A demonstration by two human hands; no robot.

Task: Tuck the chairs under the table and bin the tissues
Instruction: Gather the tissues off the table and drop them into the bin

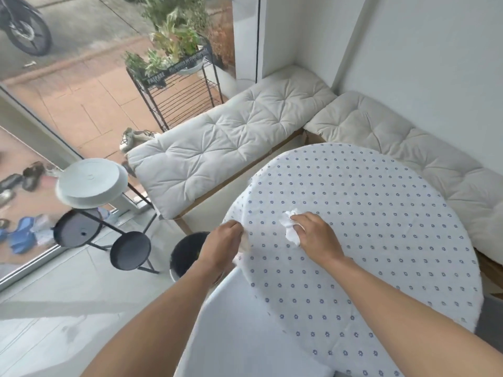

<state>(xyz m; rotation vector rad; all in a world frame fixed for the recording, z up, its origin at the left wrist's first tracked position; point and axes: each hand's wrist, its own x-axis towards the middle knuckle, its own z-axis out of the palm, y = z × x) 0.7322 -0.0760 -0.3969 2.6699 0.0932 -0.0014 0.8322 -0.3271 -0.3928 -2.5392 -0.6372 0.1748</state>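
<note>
A round table (381,213) wears a white cloth dotted with small blue flowers. Near its left edge lies a crumpled white tissue (288,227), and my right hand (315,235) is closed around it on the cloth. My left hand (223,248) rests at the table's left rim with its fingers curled; a bit of white shows under it, and I cannot tell whether that is tissue or cloth. Just below that hand on the floor stands a dark round bin (185,254), partly hidden by my left arm. No chair shows clearly.
A black three-tier stand (109,232) with a white lidded dish (91,183) stands left of the bin. Cream bench cushions (231,140) run along the window and right wall behind the table. Outside the glass are a plant rack (177,91), shoes and a motorbike.
</note>
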